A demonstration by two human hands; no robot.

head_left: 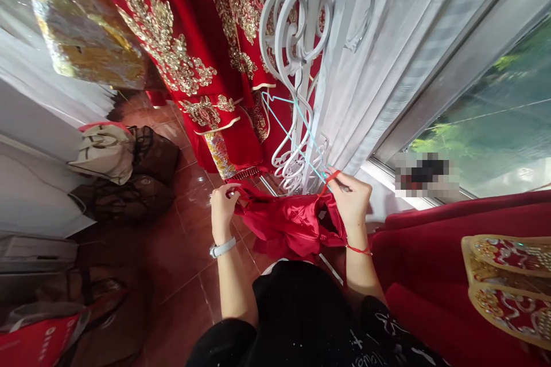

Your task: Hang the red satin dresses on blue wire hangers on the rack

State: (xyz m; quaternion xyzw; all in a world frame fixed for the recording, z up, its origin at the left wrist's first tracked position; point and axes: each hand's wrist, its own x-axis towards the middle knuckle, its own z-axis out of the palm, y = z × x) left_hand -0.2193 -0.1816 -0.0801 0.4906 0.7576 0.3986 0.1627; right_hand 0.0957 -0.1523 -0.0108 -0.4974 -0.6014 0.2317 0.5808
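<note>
Both hands pinch the red garment (289, 223): left hand (222, 202) on one edge, right hand (350, 199) on its strap beside the hanger (297, 126). Risk: the slick satin may slip from the pinch and drop to the floor (181, 275).

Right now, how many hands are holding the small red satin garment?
2. The left hand grips the red satin garment at its left edge; the right hand grips its right edge, beside a light blue hanger.

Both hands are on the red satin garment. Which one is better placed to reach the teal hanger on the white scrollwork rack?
Probably the right hand: it holds the red satin garment just below the teal hanger, while the left hand grips the far edge.
</note>
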